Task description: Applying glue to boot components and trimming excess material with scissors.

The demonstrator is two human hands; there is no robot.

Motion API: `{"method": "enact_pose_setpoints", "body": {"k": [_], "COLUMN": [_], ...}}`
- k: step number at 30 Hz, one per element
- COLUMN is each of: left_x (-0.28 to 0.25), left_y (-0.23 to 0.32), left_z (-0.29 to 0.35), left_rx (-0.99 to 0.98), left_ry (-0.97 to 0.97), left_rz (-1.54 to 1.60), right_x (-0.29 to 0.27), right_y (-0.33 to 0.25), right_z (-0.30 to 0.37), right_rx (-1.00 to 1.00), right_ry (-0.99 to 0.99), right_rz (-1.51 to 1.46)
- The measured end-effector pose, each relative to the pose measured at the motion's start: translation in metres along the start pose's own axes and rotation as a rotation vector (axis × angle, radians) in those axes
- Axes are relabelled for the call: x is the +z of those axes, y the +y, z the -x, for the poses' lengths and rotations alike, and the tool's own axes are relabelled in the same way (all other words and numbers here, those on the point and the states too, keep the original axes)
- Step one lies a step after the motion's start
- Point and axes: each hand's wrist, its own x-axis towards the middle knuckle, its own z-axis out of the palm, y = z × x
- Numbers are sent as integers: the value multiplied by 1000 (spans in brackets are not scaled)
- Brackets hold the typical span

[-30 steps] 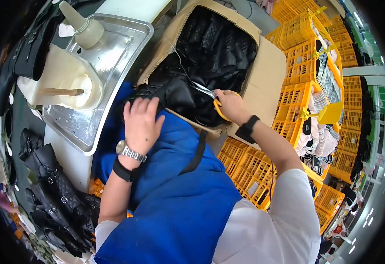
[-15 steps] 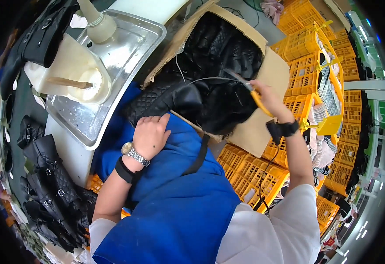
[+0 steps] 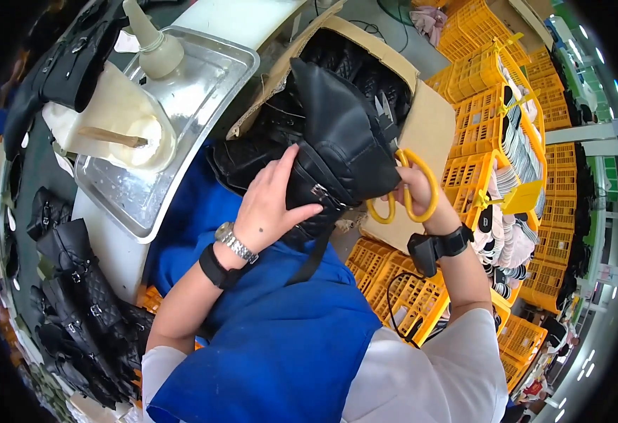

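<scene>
Along the right: tall stacks of yellow slatted plastic crates point(image 3: 478, 113), some loaded with flat, pale and striped pieces. Across the front of the body: blue cloth apron point(image 3: 274, 345). Ahead of the apron: open brown cardboard box point(image 3: 429, 141), filled with black quilted pieces, one flap folded out toward the crates. To the left, on a white table: shallow rectangular silver metal tray point(image 3: 203, 92). Between both hands, over the near part of the box opening: black leather boot point(image 3: 344, 134), smooth toward the far end, strapped lower down. Long axis of the boot: away from the body, leaning left toward the narrow far tip. Left hand point(image 3: 267, 204): laid against the near left side of the boot, fingers extended forward, thumb spread to the right; boot ahead and to the right of the palm. Right hand point(image 3: 417, 189): curled around scissor handles at the right edge of the boot; fingertip contact with the leather not determinable. Nearer to the strap: left hand. Inside the right-hand grip: metal scissors with yellow looped handles point(image 3: 400, 154), blades parted and directed away from the body, beside the boot. Smallest: silver metal buckle point(image 3: 319, 190) on the strap, just beyond the left thumb tip.
</scene>
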Motion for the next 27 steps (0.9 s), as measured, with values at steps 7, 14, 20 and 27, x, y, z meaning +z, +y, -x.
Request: {"method": "enact_pose_setpoints", "body": {"k": [7, 14, 20, 27], "left_x": [-5, -7, -64, -91], "left_y": [39, 25, 29, -19], "left_z": [-6, -8, -10, 3], "left_rx": [133, 219, -115, -296], "left_ry": [78, 146, -34, -404], "left_rz": [-454, -494, -56, 439], "right_x": [32, 52, -11, -35], "right_y": [5, 22, 32, -8], "right_z": [7, 21, 27, 46], "right_rx": [24, 141, -63, -473], "right_ry": [-60, -7, 181, -84], "right_rz": [-188, -298, -3, 1055]}}
